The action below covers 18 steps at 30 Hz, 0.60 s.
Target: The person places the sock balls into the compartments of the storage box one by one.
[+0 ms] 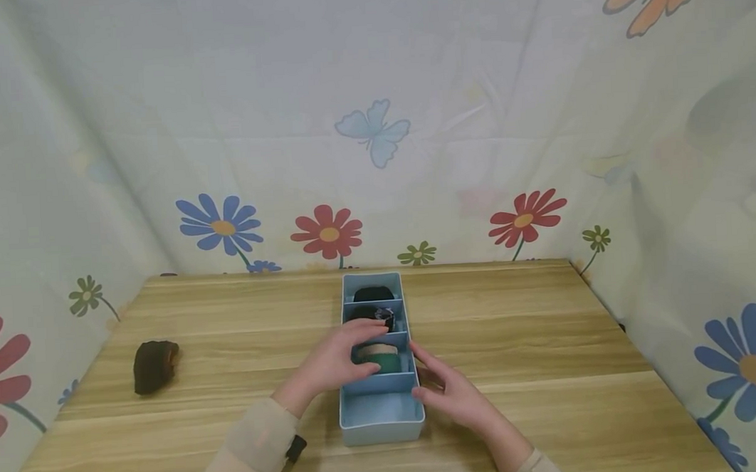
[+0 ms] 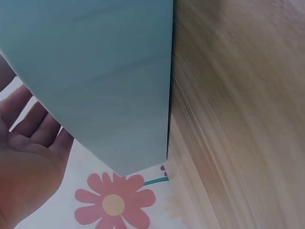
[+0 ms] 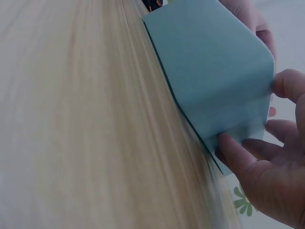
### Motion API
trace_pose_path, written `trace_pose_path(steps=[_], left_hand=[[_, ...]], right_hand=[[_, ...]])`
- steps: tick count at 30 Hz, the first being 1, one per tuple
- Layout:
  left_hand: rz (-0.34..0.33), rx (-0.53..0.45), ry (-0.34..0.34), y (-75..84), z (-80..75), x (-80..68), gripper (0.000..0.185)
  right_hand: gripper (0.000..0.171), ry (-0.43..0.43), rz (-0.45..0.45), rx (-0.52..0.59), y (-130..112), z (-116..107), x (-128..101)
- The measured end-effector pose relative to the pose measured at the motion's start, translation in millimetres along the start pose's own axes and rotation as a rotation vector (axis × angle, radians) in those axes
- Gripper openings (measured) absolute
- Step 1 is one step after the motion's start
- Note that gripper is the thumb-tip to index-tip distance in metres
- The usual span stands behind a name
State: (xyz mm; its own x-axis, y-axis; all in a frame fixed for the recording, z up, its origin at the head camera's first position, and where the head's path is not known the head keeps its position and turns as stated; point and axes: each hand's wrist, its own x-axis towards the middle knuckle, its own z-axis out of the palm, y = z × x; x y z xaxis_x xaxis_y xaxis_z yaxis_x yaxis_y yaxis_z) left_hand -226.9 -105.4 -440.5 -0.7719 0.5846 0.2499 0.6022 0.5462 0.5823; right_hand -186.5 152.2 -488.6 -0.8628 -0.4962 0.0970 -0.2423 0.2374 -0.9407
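Blue box (image 1: 382, 410): three pockets full, the near one bare.
I see my left hand (image 1: 336, 358) spread over the green roll (image 1: 384, 362); right hand (image 1: 450, 392) flat against the box's side.

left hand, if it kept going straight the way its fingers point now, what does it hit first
The left hand points up and to the right over the blue divided box. Its fingertips are already at the dark rolled item in the second compartment, so that probably comes first; whether they touch it is unclear.
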Motion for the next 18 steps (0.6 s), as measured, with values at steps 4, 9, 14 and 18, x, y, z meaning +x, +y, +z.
trace_pose_path(steps=[4,9,14,18], left_hand=[[-0.012,-0.011,0.025,-0.4,-0.7,-3.3,0.057],[-0.051,-0.043,0.076,-0.9,-1.9,-8.3,0.056],[-0.102,-0.032,0.169,-5.1,-3.8,-14.4,0.056],[-0.128,0.008,0.235,-12.6,-8.7,-19.1,0.059]], right_hand=[[0.069,0.001,-0.002,0.015,-0.7,0.5,-0.5],[0.070,0.008,0.006,0.015,-1.8,0.7,-0.8],[0.071,0.009,0.005,0.003,-0.6,1.1,-0.5],[0.071,0.012,0.006,-0.013,1.0,1.2,-0.6]])
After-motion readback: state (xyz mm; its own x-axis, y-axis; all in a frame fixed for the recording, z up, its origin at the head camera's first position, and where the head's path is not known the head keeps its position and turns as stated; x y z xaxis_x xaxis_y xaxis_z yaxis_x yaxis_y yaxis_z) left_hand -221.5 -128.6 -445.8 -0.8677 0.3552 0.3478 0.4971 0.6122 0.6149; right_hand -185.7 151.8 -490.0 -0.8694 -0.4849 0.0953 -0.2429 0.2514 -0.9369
